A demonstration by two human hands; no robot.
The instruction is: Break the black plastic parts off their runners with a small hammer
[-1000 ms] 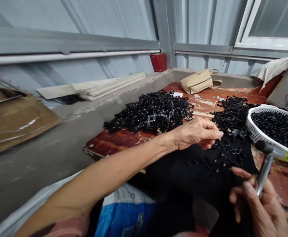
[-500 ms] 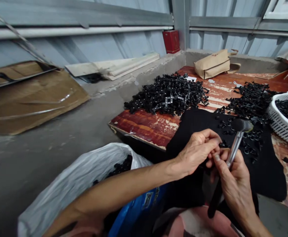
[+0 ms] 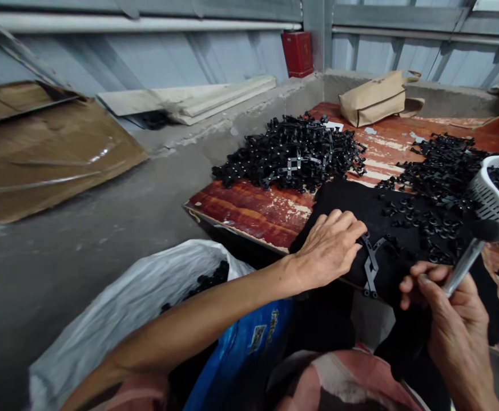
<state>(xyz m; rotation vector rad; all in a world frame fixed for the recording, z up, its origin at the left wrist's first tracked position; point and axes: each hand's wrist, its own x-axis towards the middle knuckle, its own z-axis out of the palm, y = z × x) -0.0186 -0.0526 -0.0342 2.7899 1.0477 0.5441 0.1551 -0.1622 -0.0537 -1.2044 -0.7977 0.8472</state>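
My left hand (image 3: 333,248) is closed over the front edge of the black cloth (image 3: 347,202), with its fingertips pinching the upper end of a black crisscross linkage (image 3: 371,265). Several short bars joined by pivots make up this linkage, and its lower end points toward me. To the right, my right hand (image 3: 457,319) grips a hammer (image 3: 466,265) with a metal shaft and a dark head, which is raised above the cloth. Thumb and index finger of that hand sit near each other; I cannot tell if anything small is between them. Small black parts (image 3: 440,228) lie scattered on the cloth.
A heap of black linkages (image 3: 292,154) covers the back left of the worn red table (image 3: 249,211). More black parts (image 3: 446,165) lie at the right, beside a white basket (image 3: 495,197). A tan bag (image 3: 371,103) stands behind. An open white sack (image 3: 125,302) is below left.
My hands have moved apart: the right one, with the hammer, went right and down. The linkage now shows at my left fingertips. The view has tilted slightly downward.
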